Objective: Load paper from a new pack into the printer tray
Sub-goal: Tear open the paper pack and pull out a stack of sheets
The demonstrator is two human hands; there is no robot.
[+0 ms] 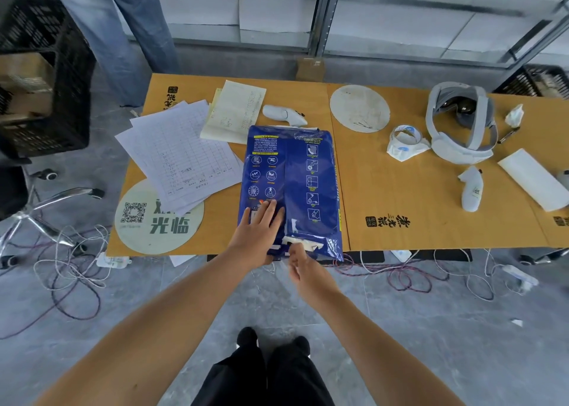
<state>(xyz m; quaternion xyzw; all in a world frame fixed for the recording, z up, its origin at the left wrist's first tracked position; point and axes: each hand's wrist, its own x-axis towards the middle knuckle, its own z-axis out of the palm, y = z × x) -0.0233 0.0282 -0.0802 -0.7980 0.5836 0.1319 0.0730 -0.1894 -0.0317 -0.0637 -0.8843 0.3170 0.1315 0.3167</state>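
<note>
Beyond and left of the left hand (258, 227), loose printed sheets (178, 156) lie on the desk (431, 190). That hand rests flat, fingers spread, on the near left part of the blue paper pack (292, 187). The pack lies lengthwise away from both hands. Just right, the right hand (303, 267) pinches the torn white flap (303, 244) at the pack's near end.

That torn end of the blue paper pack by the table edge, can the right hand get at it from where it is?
Probably yes. The right hand is already at the near end of the blue paper pack, fingers at the torn white flap. The left hand lies flat beside it, not across it.
</note>
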